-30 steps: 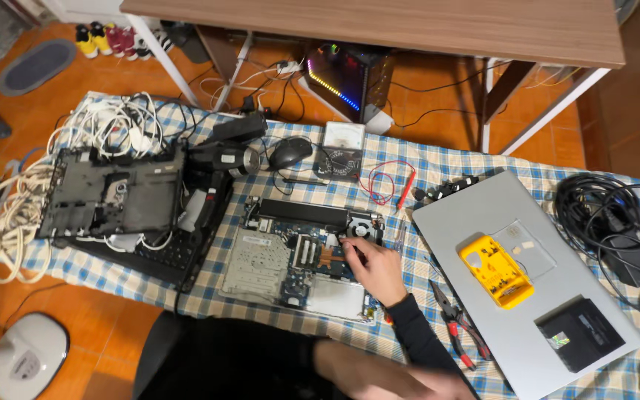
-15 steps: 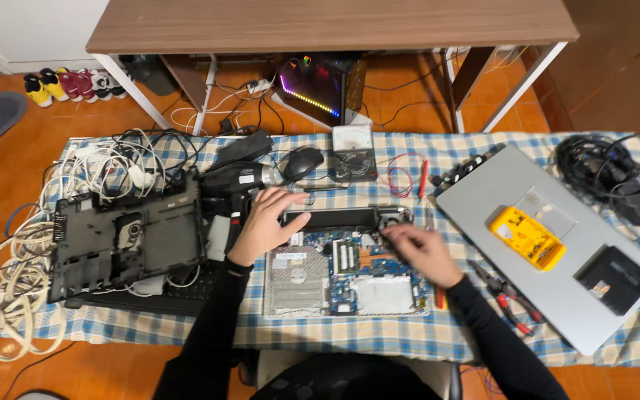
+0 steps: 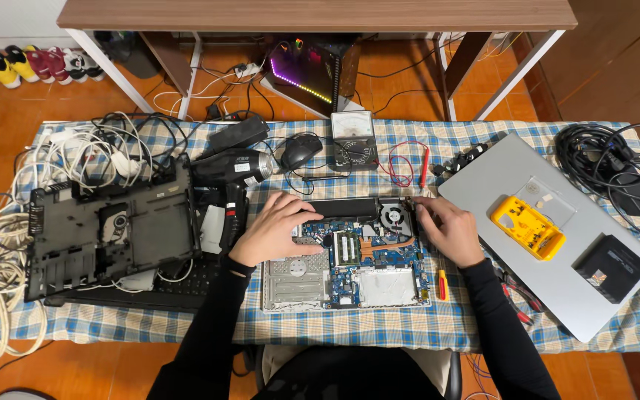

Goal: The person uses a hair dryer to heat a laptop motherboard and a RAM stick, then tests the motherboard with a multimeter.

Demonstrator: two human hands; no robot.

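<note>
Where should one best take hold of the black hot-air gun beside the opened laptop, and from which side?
Grip the hot-air gun by its black handle, coming from above. The handle lies flat toward the person, free of cables, beside the left hand; the metal nozzle end is probably best avoided.

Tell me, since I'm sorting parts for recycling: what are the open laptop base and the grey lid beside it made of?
The base the left hand and right hand rest on looks like a blue-green circuit board with a copper-coloured heat pipe, in a silvery frame, metal or painted plastic. The lid is matte grey; metal or plastic, hard to tell.
</note>
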